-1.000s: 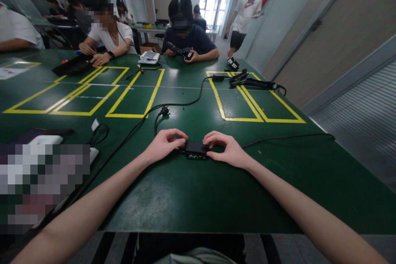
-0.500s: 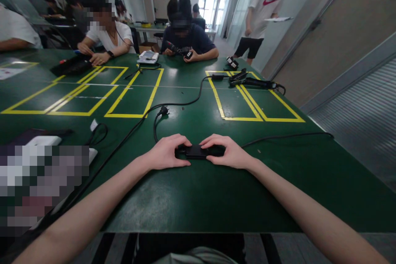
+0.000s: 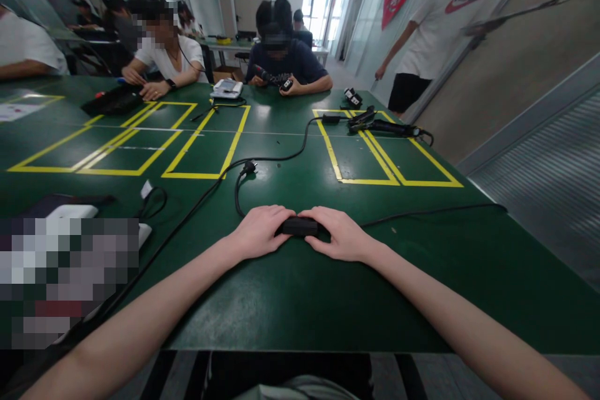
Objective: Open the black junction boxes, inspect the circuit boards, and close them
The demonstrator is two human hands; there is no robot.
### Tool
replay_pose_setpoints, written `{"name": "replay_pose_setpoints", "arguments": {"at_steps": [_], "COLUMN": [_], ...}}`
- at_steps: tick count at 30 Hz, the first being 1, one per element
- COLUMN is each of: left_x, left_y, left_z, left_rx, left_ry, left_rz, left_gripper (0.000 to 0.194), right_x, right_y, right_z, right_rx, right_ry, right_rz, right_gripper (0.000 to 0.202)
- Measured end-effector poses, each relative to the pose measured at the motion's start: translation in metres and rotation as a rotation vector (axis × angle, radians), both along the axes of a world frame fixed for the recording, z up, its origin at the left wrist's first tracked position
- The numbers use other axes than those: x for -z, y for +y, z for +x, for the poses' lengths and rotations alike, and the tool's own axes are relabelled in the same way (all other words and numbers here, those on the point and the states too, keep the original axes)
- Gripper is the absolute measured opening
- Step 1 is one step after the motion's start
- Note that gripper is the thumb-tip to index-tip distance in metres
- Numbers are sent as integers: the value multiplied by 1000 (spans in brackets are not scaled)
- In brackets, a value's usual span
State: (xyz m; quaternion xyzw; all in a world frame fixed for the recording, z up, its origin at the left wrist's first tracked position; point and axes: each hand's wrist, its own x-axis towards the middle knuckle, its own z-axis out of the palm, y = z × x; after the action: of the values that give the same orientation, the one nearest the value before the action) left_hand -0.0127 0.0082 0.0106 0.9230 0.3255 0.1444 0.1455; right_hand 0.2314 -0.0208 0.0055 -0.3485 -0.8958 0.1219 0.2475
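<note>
A black power adapter (image 3: pixel 300 227) sits low over the green table (image 3: pixel 300 300), just in front of me. My left hand (image 3: pixel 262 232) grips its left end, fingers on the far side and thumb on the near side. Around the right end curl the fingers and thumb of my right hand (image 3: pixel 342 234). From behind my left hand a short black cord runs away to a power plug (image 3: pixel 248 167) lying on the table. A thin black cable (image 3: pixel 435 207) leads right from behind my right hand.
A long black cable (image 3: pixel 197 200) crosses the table to a black electric screwdriver (image 3: pixel 389 129) at the far right. Yellow tape (image 3: pixel 199 175) marks out boxes. Pixelated items lie at left. Across the table a person in dark blue (image 3: pixel 300 65) handles black parts; another stands at right.
My left hand has moved right and closed onto the adapter's end; the adapter's near side now shows more. The standing person has moved nearer on the right. The view has shifted slightly.
</note>
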Motion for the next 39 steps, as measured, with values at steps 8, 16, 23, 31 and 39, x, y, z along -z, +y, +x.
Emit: {"name": "replay_pose_setpoints", "arguments": {"at_steps": [8,16,23,31,39], "left_x": [-12,-13,-19,-7,-8], "left_y": [-2,-4,-7,-6,-7], "left_z": [-1,0,2,-2,0], "left_rx": [88,78,-173,-168,-110], "left_ry": [46,67,-55,-117,-75], "left_rz": [8,28,-258,-149,-55], "left_gripper": [23,37,54,40,34], "right_x": [1,-1,5,1,1], "right_y": [0,-4,-3,-4,-5], "right_z": [3,2,4,-1,-1], "right_rx": [-14,-17,15,29,56], "right_ry": [-90,-118,-143,1,26], "right_rz": [29,95,261,0,47], "right_gripper": [29,33,38,43,30]}}
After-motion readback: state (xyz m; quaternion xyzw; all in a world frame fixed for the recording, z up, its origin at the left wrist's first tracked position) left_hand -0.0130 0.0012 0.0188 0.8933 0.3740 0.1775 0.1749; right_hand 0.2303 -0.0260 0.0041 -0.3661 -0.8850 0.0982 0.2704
